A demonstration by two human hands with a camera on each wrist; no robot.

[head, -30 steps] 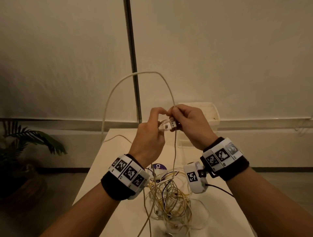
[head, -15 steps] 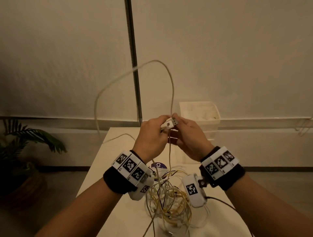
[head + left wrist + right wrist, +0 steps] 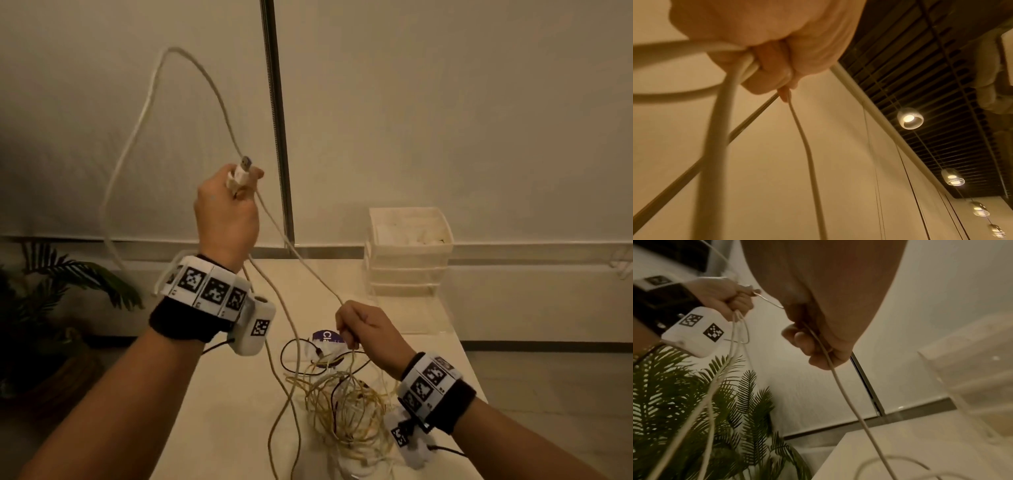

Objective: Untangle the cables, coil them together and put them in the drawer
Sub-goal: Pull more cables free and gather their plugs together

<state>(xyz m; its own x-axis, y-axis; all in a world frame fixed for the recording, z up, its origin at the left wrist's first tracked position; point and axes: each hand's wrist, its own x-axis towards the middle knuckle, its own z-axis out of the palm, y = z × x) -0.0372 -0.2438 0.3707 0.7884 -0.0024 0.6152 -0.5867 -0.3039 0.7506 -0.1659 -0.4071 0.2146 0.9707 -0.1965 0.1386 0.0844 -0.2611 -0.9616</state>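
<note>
My left hand [image 3: 239,186] is raised above the table and grips the USB plug [image 3: 242,170] of a white cable [image 3: 144,113], along with a few of its strands. The cable arcs in a tall loop to the upper left. One strand runs down and right to my right hand [image 3: 349,330], which is curled around it just above the tangle of yellow, white and black cables [image 3: 342,404]. In the left wrist view the left hand's fingers [image 3: 766,71] wrap the white cable [image 3: 721,129]. In the right wrist view the right hand [image 3: 813,344] holds the white cable [image 3: 849,399].
A white stacked drawer unit [image 3: 407,250] stands at the table's back right, its drawers pushed in. The white table [image 3: 233,411] ends near the wall. A potted palm [image 3: 51,291] stands on the floor to the left. A dark pole [image 3: 277,137] rises behind. A purple-labelled item [image 3: 325,337] lies by the tangle.
The hands were together at the plug. My left hand has lifted up and left with the plug, my right hand has dropped along the cable toward the tangle, and the loop stands taller.
</note>
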